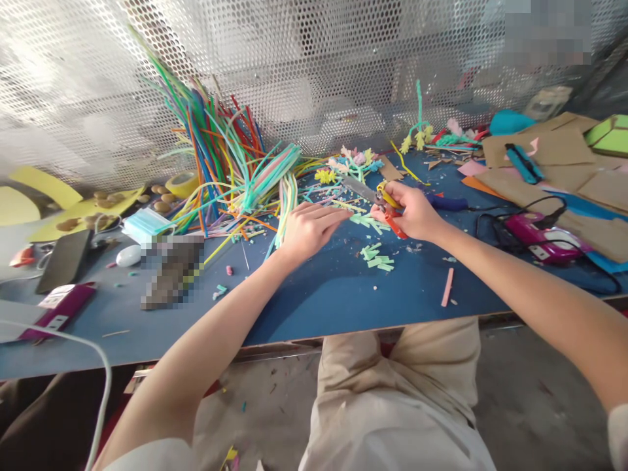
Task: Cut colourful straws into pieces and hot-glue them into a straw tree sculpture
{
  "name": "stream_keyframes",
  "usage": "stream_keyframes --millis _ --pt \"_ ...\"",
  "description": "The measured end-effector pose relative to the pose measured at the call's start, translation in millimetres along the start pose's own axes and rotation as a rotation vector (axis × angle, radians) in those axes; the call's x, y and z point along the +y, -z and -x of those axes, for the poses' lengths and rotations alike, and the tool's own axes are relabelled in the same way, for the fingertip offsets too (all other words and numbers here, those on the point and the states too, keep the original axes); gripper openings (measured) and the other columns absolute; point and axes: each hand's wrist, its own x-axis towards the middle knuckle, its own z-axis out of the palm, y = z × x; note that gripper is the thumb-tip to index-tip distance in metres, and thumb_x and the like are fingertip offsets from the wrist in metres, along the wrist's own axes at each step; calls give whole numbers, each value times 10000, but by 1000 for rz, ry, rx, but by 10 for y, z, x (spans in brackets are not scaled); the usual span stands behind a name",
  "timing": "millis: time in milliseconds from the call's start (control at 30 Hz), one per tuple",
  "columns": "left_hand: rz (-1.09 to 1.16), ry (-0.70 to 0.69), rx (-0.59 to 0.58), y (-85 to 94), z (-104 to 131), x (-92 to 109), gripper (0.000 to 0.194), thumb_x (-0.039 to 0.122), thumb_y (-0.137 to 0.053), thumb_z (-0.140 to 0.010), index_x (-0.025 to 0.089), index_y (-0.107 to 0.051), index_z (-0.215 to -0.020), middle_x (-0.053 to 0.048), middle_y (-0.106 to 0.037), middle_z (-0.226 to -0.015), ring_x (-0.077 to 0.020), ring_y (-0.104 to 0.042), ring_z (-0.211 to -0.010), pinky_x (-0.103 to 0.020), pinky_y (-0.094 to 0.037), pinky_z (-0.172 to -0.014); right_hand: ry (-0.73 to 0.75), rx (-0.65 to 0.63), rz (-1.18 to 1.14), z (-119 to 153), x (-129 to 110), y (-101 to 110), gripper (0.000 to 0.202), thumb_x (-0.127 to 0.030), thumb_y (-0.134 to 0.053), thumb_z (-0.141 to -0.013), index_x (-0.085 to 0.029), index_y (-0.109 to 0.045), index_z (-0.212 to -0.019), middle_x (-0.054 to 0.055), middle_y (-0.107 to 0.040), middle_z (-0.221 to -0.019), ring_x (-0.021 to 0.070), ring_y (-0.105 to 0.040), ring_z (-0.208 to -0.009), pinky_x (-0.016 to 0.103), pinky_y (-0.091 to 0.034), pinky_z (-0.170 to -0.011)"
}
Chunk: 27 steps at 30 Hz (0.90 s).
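My left hand [314, 229] is palm down over the table, its fingers stretched to the right and lying close together. Its fingertips are beside short, light green fuzzy stem pieces [367, 223], and its thumb is mostly hidden. In my right hand [416, 210] is a pair of scissors [360, 188] with dark blades and yellow and red handles, the blades pointing up and left. More cut green pieces [377, 257] lie below the scissors. Behind the blades are yellow fuzzy tufts [324, 176] and a cluster of pink, white and blue fuzzy stems [358, 160].
A large bundle of coloured pipe cleaners [210, 144] leans on the perforated metal panel [333, 65]. A blue-handled tool [447, 202], a purple power strip [544, 237] with black cable and brown cardboard [540, 147] lie right. A face mask [147, 224] and phone [65, 260] lie left.
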Motion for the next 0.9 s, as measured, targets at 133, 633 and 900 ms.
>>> stream_keyframes --millis 133,633,900 --pt "21 -14 -21 18 -12 3 273 315 -554 -1074 355 -784 -1218 -2 -829 -1124 -167 -789 -953 -370 -545 -885 19 20 107 9 18 0 462 -663 -780 -816 -272 -555 -915 1 -615 -799 183 -532 -677 349 -481 -637" --pt "98 -32 -108 39 -52 63 290 383 -536 -1091 273 -758 -1242 -33 -828 -1115 -182 -784 -979 -345 -539 -874 16 25 77 7 -10 8 447 -668 -743 -843 -275 -555 -941 14 -588 -814 209 -543 -731 376 -509 -657" --pt "242 46 -243 -27 -47 96 360 432 -515 -1090 237 -817 -1083 -28 -829 -902 -166 -785 -837 -290 -555 -810 106 9 105 5 15 -5 408 -530 -822 -830 -260 -525 -902 -46 -488 -689 146 -462 -630 326 -461 -623"
